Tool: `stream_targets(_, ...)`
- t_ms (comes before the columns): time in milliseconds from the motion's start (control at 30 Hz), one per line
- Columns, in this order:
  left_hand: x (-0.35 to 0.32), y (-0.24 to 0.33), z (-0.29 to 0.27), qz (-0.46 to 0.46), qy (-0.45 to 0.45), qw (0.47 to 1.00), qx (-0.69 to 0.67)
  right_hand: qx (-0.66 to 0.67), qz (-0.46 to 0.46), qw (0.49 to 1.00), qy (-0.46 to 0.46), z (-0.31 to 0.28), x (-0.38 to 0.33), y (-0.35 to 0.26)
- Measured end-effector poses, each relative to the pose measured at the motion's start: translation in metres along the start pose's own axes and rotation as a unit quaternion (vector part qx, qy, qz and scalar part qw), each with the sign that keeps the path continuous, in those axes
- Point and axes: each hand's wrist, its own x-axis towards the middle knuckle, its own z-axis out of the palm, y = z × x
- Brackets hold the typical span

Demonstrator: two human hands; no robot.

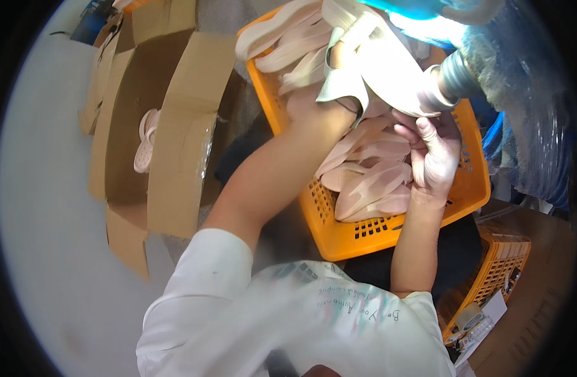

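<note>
A pale slipper (389,66) with wide straps lies under glaring light above the orange basket (329,248). My left hand (313,103) reaches up to its strap; the strap (345,88) covers most of the fingers, which appear closed around the slipper. At the slipper's near right end is my right hand (436,154), palm turned up, its thumb and fingertips at the edge. A ribbed metal cylinder (450,78) meets that same end, or hangs just over it; which, I cannot tell. Beneath my hands, several pale pink slippers (370,188) are piled in the basket.
To the left stands an open cardboard box (181,125) holding a pink clog (147,141). Machinery wrapped in clear plastic (521,113) fills the upper right, under a bright lamp (427,28). A second orange basket (489,270) at lower right has a tape roll (469,317) beside it.
</note>
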Motion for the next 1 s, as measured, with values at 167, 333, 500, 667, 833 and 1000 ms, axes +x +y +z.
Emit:
stream_targets(167,-0.002,0.04,-0.052,-0.007,0.02,0.992,-0.125,-0.297,0.213,0.928,-0.069,-0.04,-0.008,0.018)
stream_targets(333,-0.005,0.06,-0.084,-0.085,0.058,0.965,-0.241,-0.694,0.299,0.594,-0.276,-0.082,0.004,0.053)
stream_targets(500,-0.019,-0.003,-0.056,-0.209,0.006,0.974,-0.085,-0.672,0.364,0.574,-0.292,-0.096,0.007,0.061)
stream_targets(667,-0.073,-0.037,-0.052,-0.203,-0.244,0.879,0.357,-0.547,0.279,0.771,-0.17,-0.077,-0.039,-0.018)
stream_targets(833,-0.122,-0.049,-0.046,-0.248,-0.167,0.924,0.237,-0.591,-0.09,0.775,-0.204,-0.026,-0.146,-0.089)
stream_targets(1000,-0.102,-0.045,-0.04,-0.32,-0.082,0.93,0.161,-0.538,-0.131,0.801,-0.227,-0.024,-0.172,-0.058)
